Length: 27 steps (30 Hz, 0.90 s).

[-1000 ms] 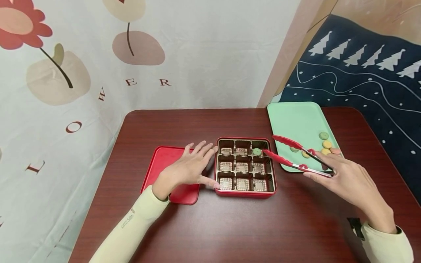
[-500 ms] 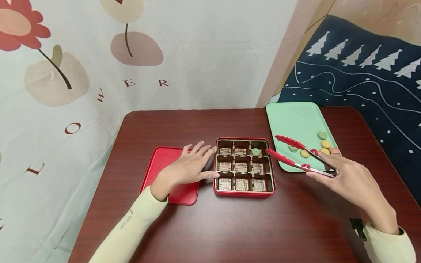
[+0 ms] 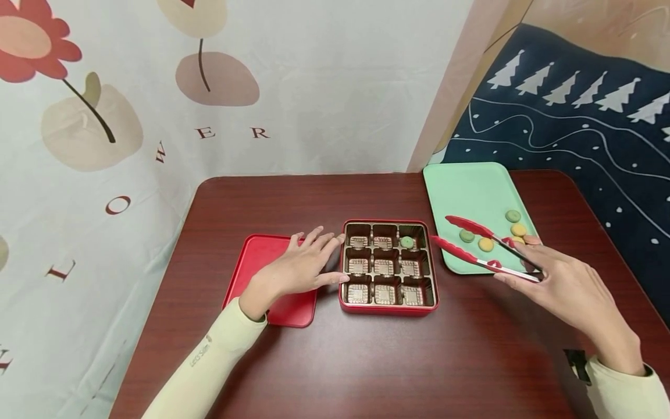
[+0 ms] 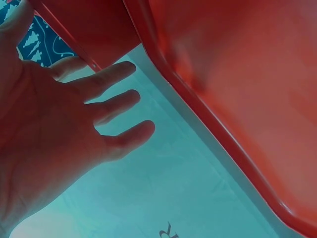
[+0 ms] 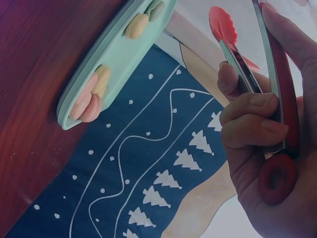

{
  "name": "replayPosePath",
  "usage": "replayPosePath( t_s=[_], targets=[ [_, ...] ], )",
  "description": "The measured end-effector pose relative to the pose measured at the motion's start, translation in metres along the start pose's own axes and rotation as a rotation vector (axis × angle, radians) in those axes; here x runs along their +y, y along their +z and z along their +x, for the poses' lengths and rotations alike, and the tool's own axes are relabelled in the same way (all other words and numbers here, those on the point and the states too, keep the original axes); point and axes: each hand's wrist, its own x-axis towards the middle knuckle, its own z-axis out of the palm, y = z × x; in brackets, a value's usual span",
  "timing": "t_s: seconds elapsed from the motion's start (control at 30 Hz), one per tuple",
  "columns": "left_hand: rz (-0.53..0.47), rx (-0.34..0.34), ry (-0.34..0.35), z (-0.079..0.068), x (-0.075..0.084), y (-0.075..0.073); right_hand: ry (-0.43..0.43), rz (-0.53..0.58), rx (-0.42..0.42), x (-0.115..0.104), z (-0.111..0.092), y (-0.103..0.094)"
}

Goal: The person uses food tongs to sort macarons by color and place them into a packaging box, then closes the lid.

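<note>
My left hand [image 3: 298,270] spreads its fingers over the red lid [image 3: 290,309], thumb and fingertips right at the left rim of the red box [image 3: 389,310]. The box holds a gold tray of square compartments, with a green macaron [image 3: 406,242] in its back right one. My right hand [image 3: 573,285] grips tongs [image 3: 454,250] with red tips, fingers curled round the handles in the right wrist view. The tongs' tips are spread apart with nothing between them, the far one over the mint tray [image 3: 466,189]. A green macaron [image 3: 467,235] and a yellow macaron [image 3: 485,245] lie near them.
More macarons lie along the mint tray's right side: a green one [image 3: 513,216], yellow ones [image 3: 518,230] and pink ones [image 5: 91,109]. The brown table [image 3: 387,361] meets a pale printed curtain [image 3: 335,116] at the back and a navy cloth [image 3: 576,139] at right.
My right hand has drawn the spread tongs rightward, from beside the green macaron in the box toward the mint tray. My left thumb has slid up slightly along the box's left rim.
</note>
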Motion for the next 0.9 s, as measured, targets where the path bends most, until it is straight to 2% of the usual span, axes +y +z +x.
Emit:
replayPosePath(
  t_s=[0.6,0.9],
  targets=[
    [0.019,-0.012,-0.014,0.001,0.0,0.001,0.0,-0.032,0.009,0.014,0.0,0.0],
    [0.02,-0.007,-0.018,0.002,-0.001,0.001,0.018,-0.086,-0.014,0.02,0.0,-0.001]
  ],
)
